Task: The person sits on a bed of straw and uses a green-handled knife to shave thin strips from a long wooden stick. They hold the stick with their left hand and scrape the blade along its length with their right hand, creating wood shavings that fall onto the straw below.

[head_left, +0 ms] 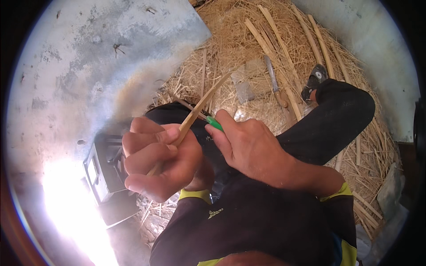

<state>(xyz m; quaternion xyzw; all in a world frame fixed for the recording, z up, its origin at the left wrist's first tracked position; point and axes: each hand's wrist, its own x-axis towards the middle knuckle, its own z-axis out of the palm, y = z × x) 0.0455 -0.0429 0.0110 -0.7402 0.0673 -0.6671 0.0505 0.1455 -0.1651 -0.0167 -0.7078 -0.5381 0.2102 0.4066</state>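
Note:
My left hand [166, 155] is closed around a pale, curved bamboo or wood strip [201, 106]. The strip's lower end sits between thumb and fingers, and its pointed tip rises away to the upper right. My right hand [255, 146] grips a knife by its green handle [214, 123], most of which is hidden under the fingers. The thin knife blade points to the upper left and crosses behind the strip; whether the two touch, I cannot tell.
Straw-like shavings [226, 35] cover the floor. On them lie long strips [284, 46], a grey stone block [244, 91] and a second knife [279, 95] with a wooden handle. Pale walls [88, 57] stand on both sides. A dark box-like device [106, 166] is at the left.

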